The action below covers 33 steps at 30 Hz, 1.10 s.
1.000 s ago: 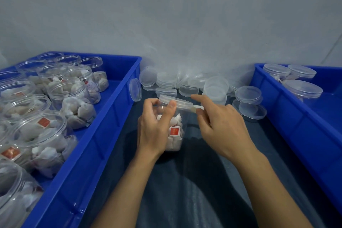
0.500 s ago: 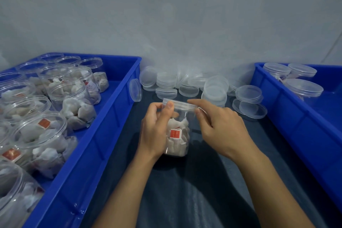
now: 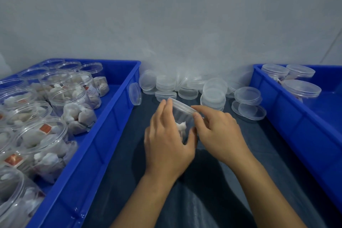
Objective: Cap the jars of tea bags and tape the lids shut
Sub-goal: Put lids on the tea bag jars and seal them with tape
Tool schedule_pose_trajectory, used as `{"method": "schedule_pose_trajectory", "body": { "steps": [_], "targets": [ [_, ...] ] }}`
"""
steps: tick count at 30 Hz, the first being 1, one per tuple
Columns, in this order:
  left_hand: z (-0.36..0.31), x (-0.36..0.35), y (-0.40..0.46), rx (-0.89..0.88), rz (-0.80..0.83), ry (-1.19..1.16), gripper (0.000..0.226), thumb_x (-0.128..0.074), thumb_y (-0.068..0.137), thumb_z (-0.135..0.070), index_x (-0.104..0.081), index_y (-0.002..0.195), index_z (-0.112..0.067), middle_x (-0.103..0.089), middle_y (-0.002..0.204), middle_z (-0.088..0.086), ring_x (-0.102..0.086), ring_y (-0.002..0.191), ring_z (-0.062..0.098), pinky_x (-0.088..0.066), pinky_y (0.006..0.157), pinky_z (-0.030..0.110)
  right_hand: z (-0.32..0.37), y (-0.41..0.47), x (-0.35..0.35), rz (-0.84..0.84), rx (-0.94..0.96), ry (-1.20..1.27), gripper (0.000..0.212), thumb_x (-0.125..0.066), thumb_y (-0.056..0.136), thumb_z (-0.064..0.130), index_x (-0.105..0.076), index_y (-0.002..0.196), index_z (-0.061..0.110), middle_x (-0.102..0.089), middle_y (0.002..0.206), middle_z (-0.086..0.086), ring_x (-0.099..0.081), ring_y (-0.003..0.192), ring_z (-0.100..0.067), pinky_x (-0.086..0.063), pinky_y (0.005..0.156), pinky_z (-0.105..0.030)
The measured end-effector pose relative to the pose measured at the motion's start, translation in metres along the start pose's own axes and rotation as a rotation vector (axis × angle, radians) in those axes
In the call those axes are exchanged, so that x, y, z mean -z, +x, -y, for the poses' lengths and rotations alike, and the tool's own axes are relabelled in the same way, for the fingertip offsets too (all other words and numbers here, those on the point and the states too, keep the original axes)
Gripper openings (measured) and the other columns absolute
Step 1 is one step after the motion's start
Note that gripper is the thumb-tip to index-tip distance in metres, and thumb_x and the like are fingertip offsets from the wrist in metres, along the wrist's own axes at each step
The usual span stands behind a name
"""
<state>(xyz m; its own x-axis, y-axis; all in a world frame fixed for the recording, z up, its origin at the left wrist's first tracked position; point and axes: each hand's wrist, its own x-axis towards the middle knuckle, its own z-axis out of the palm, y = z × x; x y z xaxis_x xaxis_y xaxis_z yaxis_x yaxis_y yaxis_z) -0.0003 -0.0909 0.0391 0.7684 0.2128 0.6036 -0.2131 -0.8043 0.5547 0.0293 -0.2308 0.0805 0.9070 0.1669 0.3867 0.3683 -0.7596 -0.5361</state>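
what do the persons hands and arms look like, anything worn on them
Both the left hand and the right hand are bare: no gloves, and no rings, watch or bands show on the sides facing the camera. Both forearms are uncovered as far as the bottom edge of the picture, with no sleeve in view. The fingernails look short and unpainted.

left hand (image 3: 167, 146) grips jar (image 3: 182, 126) | right hand (image 3: 220, 135) pinches lid (image 3: 183, 106) | jar tilted

The left hand (image 3: 167, 146) hides most of the jar (image 3: 182, 118); its base is unseen.
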Motion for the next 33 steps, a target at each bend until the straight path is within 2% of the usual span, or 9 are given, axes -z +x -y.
{"method": "schedule_pose_trajectory", "body": {
  "steps": [3, 6, 11, 15, 18, 23, 28, 31, 33],
  "targets": [
    [0.002, -0.002, 0.004, 0.005, 0.06, 0.1, 0.094, -0.072, 0.089, -0.056, -0.028, 0.162, -0.016, -0.038, 0.167, 0.005, -0.049, 0.143, 0.03, -0.05, 0.101, 0.05, -0.001, -0.001, 0.001, 0.06, -0.012, 0.106, 0.045, -0.036, 0.102, 0.046, -0.058, 0.141, 0.042, -0.072, 0.102, 0.016, -0.064, 0.108, -0.022, -0.05, 0.098, -0.047],
    [0.009, -0.002, 0.009, 0.035, 0.068, 0.099, 0.097, -0.079, 0.089, -0.052, -0.028, 0.162, -0.015, -0.042, 0.165, 0.007, -0.054, 0.138, 0.033, -0.052, 0.098, 0.051, -0.006, -0.002, 0.0, 0.082, -0.012, 0.3, 0.041, -0.045, 0.105, 0.031, -0.058, 0.142, 0.043, -0.06, 0.073, 0.027, -0.057, 0.081, -0.003, -0.048, 0.084, -0.036],
    [0.022, 0.001, 0.013, 0.063, 0.056, -0.032, 0.096, -0.074, 0.088, -0.055, -0.026, 0.164, -0.021, -0.042, 0.164, 0.001, -0.049, 0.141, 0.022, -0.045, 0.103, 0.035, -0.01, -0.001, 0.002, 0.022, 0.044, 0.121, 0.035, -0.048, 0.105, 0.039, -0.055, 0.138, 0.045, -0.057, 0.057, 0.021, -0.052, 0.062, -0.007, -0.041, 0.068, -0.037],
    [0.02, 0.0, 0.011, 0.11, 0.063, -0.186, 0.095, -0.074, 0.082, -0.06, -0.028, 0.161, -0.034, -0.054, 0.151, -0.005, -0.052, 0.129, 0.008, -0.041, 0.096, 0.021, -0.016, 0.001, 0.004, 0.01, 0.005, -0.011, 0.034, -0.046, 0.103, 0.044, -0.057, 0.134, 0.043, -0.052, 0.054, 0.017, -0.06, 0.076, -0.024, -0.05, 0.08, -0.044],
    [0.018, 0.001, 0.011, 0.151, 0.07, -0.27, 0.097, -0.071, 0.077, -0.068, -0.033, 0.161, -0.037, -0.056, 0.147, -0.014, -0.054, 0.123, 0.0, -0.04, 0.09, 0.009, -0.025, 0.004, 0.005, 0.015, -0.035, 0.076, 0.033, -0.05, 0.102, 0.049, -0.06, 0.133, 0.042, -0.056, 0.055, 0.023, -0.051, 0.066, -0.013, -0.045, 0.074, -0.039],
    [0.017, 0.0, 0.009, 0.193, 0.086, -0.397, 0.099, -0.072, 0.072, -0.07, -0.04, 0.159, -0.035, -0.058, 0.146, -0.017, -0.061, 0.123, 0.0, -0.055, 0.101, 0.028, -0.025, 0.004, 0.005, 0.022, -0.041, 0.073, 0.03, -0.05, 0.103, 0.05, -0.06, 0.131, 0.047, -0.054, 0.055, 0.025, -0.05, 0.068, -0.012, -0.048, 0.076, -0.04],
    [0.021, 0.003, 0.014, 0.226, 0.16, -0.468, 0.092, -0.077, 0.076, -0.06, -0.041, 0.157, -0.036, -0.058, 0.144, -0.022, -0.063, 0.118, -0.005, -0.056, 0.101, 0.031, -0.02, 0.002, 0.004, 0.014, -0.054, 0.061, 0.026, -0.048, 0.102, 0.051, -0.059, 0.125, 0.053, -0.048, 0.056, 0.024, -0.062, 0.085, -0.021, -0.052, 0.084, -0.044],
    [0.016, 0.007, 0.014, 0.166, 0.204, -0.362, 0.101, -0.067, 0.081, -0.066, -0.016, 0.164, -0.042, -0.046, 0.15, -0.026, -0.059, 0.121, -0.004, -0.048, 0.095, 0.016, -0.017, 0.001, 0.002, -0.015, -0.06, 0.079, 0.025, -0.05, 0.101, 0.051, -0.061, 0.124, 0.052, -0.053, 0.059, 0.029, -0.063, 0.086, -0.019, -0.053, 0.085, -0.045],
    [0.012, 0.007, 0.011, 0.068, 0.111, -0.135, 0.095, -0.06, 0.086, -0.066, -0.019, 0.164, -0.032, -0.045, 0.155, -0.012, -0.054, 0.129, 0.009, -0.046, 0.098, 0.025, -0.014, 0.001, 0.002, -0.032, -0.071, 0.087, 0.026, -0.051, 0.101, 0.051, -0.062, 0.124, 0.051, -0.057, 0.063, 0.024, -0.065, 0.089, -0.02, -0.053, 0.088, -0.046]
  ]
}}
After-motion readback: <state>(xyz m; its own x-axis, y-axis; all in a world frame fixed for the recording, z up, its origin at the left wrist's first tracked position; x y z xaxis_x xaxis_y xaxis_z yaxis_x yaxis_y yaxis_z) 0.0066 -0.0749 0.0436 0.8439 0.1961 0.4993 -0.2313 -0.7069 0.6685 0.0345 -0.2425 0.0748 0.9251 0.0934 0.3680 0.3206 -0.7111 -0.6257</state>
